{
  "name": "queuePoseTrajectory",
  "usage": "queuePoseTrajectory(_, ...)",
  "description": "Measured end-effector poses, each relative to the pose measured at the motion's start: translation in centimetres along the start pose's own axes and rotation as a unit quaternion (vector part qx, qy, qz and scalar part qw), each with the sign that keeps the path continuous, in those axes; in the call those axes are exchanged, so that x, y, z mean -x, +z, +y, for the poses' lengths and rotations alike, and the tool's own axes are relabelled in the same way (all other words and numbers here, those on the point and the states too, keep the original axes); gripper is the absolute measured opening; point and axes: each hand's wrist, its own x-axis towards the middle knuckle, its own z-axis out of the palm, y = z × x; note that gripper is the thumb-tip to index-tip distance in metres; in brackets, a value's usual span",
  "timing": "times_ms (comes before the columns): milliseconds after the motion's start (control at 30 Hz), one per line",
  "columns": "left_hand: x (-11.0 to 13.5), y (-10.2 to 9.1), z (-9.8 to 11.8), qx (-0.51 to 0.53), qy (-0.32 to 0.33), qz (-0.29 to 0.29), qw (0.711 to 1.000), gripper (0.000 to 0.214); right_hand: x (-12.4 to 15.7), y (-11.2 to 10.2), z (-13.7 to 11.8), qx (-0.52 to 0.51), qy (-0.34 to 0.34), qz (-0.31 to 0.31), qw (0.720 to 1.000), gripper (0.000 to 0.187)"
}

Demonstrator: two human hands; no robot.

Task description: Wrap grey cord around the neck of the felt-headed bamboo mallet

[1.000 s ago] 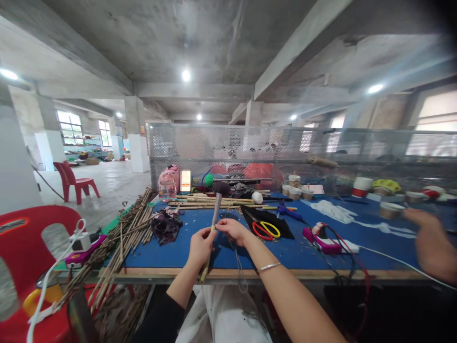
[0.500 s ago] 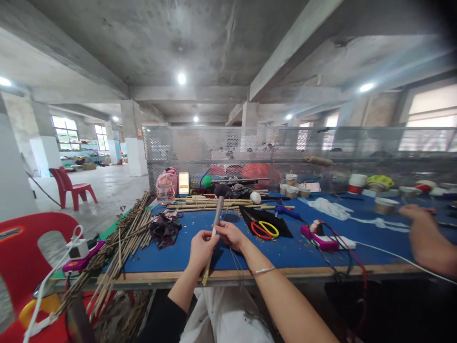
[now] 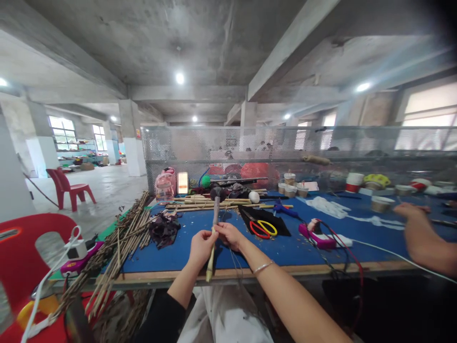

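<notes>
My left hand (image 3: 201, 247) grips a bamboo stick (image 3: 211, 259) near its lower part, over the front edge of the blue table (image 3: 285, 252). The stick's upper part is wrapped in dark material and ends in a dark round head (image 3: 216, 193). My right hand (image 3: 229, 235) pinches the stick just above the left hand. A thin string (image 3: 235, 267) hangs down from the right hand. Both hands are closed on the stick.
A bundle of sticks (image 3: 121, 243) lies at the table's left end, more bamboo (image 3: 210, 204) at the back. Red and yellow scissors (image 3: 263, 229) on black cloth, a pink glue gun (image 3: 317, 236) with cables, paper cups (image 3: 293, 190). Another person's arm (image 3: 424, 238) rests at right. Red chair (image 3: 24, 267) at left.
The stick has swung more upright and slid slightly lower in my hands. The other person's hand at right has shifted a little.
</notes>
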Motion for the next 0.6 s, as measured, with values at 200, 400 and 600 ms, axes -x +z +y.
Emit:
queuePoseTrajectory(200,-0.7,0.4,0.0,0.027,-0.051,-0.11,0.992,0.039,0.1,-0.7,-0.1,-0.051,0.017,0.004,0.999,0.036)
queuePoseTrajectory(400,-0.3,0.6,0.1,-0.028,-0.005,-0.018,0.999,0.032,-0.1,-0.3,0.2,-0.022,-0.005,0.029,0.999,0.035)
queuePoseTrajectory(600,0.5,0.0,0.9,0.014,-0.042,-0.117,0.992,0.039,0.5,-0.4,-0.3,-0.048,0.021,-0.017,0.998,0.038)
